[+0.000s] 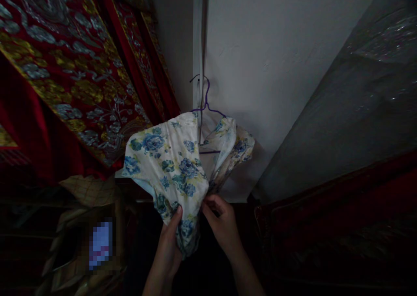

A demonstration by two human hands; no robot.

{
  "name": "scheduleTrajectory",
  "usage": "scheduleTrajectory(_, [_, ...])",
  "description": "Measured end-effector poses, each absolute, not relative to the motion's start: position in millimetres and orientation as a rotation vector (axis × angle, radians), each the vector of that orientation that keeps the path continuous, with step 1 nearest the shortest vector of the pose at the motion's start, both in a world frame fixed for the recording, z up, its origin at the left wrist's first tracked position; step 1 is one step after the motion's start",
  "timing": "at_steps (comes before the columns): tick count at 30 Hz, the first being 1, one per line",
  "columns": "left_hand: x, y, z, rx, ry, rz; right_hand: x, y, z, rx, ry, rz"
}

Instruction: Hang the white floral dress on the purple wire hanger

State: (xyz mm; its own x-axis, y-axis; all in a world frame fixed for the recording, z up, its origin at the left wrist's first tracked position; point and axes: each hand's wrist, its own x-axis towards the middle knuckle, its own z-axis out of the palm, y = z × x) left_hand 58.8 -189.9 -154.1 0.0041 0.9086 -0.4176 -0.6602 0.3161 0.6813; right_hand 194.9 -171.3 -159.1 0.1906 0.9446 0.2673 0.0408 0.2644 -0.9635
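A white blouse point(176, 157) with blue and green flower print hangs on a purple hanger point(207, 97). The hanger's hook sits at a pale strip on the wall. Its front edges meet in a V below the neckline. My left hand point(171, 235) is closed on the lower front of the blouse, thumb on top and fingers behind the cloth. My right hand point(220, 217) pinches the front edge near the bottom of the V; its fingertips are partly hidden and the picture is dark.
Red cloth point(81, 70) with gold and silver embroidery hangs at the left. Below it stands a basket-like holder point(65, 226) with a blurred bright screen point(101, 244). A plastic-covered panel point(352, 91) leans on the right beside the white wall point(260, 48). Dark red fabric point(352, 187) lies lower right.
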Motion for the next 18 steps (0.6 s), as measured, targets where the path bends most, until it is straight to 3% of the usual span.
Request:
scheduleTrajectory(5, [56, -193, -164, 0.452, 1.057, 1.320, 193, -177, -165, -1.137, -1.000, 0.736])
scheduleTrajectory(10, [57, -192, -174, 1.090, 1.599, 1.802, 205, -184, -173, -1.212, -0.941, 0.461])
scheduleTrajectory(18, [96, -167, -176, 1.432, 1.142, 1.421, 194, -183, -158, -1.167, -0.976, 0.606])
